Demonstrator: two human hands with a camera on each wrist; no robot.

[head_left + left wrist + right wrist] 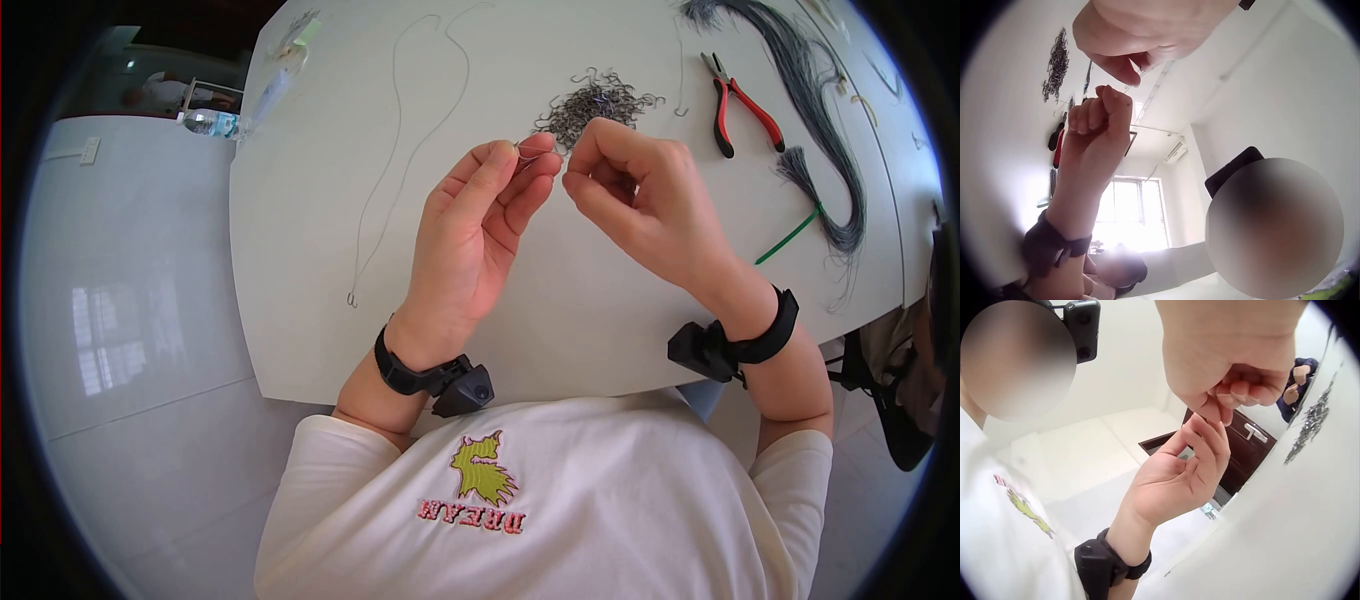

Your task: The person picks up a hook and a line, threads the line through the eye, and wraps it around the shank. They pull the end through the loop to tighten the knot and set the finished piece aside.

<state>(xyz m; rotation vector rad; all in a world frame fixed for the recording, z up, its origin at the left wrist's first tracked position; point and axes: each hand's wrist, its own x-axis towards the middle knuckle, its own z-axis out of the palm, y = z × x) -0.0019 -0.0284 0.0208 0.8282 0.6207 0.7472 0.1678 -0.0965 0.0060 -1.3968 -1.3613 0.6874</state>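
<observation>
My left hand (470, 225) pinches a thin pale line (528, 148) between thumb and index finger, its other fingers loosely bent. Close to its right, my right hand (650, 195) has thumb and index finger pinched together at the line's other side, the rest curled in. In the left wrist view my left hand (1147, 28) is above my right hand (1097, 131). The right wrist view shows my right hand (1229, 356) over my left hand (1175, 481), fingertips nearly meeting. Any hook inside the fingers is too small to tell.
Behind the hands lies a pile of small metal hooks (595, 105). Red-handled pliers (735, 105) and a grey bundle of lines (845, 165) lie right. A long line with a hook (352, 299) lies left; a plastic bottle (212, 123) is at the left edge.
</observation>
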